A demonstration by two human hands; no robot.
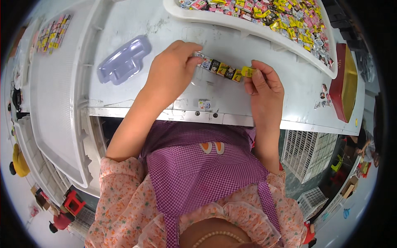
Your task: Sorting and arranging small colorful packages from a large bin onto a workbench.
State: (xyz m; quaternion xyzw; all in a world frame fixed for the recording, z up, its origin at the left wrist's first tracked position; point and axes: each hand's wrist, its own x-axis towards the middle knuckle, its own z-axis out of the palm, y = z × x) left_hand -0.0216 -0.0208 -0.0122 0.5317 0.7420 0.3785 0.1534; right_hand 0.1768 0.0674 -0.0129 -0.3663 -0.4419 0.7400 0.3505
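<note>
A row of small wrapped candies (pixel 219 67), white, black and yellow, lies end to end across the table in front of me. At its left end my left hand (pixel 171 70) is closed, thumb and forefinger around a white-wrapped candy. My right hand (pixel 266 84) pinches a yellow-wrapped candy (pixel 247 71) between thumb and fingers, right at the other end of the row. One loose white-wrapped candy (pixel 204 104) sits nearer the table's front edge. A clear purplish plastic tray (pixel 124 60) with molded hollows rests left of my left hand.
A white tub (pixel 231 25) heaped with wrapped candies stands at the back right. Beside it is a red box with a gold inside (pixel 346 82), near a few loose dark-wrapped candies (pixel 324 98). A large white mesh tray (pixel 53 103) on the left holds lined-up candies (pixel 54 33).
</note>
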